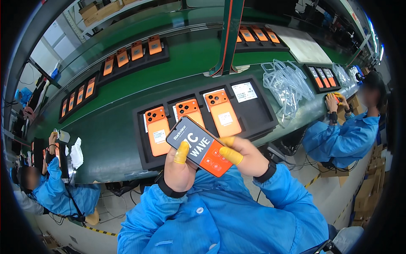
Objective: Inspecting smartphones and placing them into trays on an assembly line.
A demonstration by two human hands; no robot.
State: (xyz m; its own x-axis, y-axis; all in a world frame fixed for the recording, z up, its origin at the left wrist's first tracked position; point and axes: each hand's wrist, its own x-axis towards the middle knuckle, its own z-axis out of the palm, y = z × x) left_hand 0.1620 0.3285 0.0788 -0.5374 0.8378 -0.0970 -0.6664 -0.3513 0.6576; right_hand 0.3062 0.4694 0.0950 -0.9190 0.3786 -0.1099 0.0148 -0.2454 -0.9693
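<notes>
A smartphone [198, 149] with a printed grey and orange film over its screen is held between both my hands, face up. My left hand [179, 169] grips its lower left side, a yellow finger cot on the thumb. On the other side my right hand [245, 156] closes round the right edge, its thumb and a finger in yellow cots. Just beyond lies a black foam tray [258, 122]. In it rest three orange phones, backs up: a left one [157, 137], a middle one [189, 109] partly behind the held phone, and a right one [224, 116]. A white label [244, 92] lies in the fourth slot.
Clear plastic bags [285, 86] are heaped right of the tray. Further black trays [139, 59] of orange phones stand on the green conveyor [186, 63] behind a green post [230, 38]. Co-workers in blue coats sit at the left [63, 190] and right [342, 135].
</notes>
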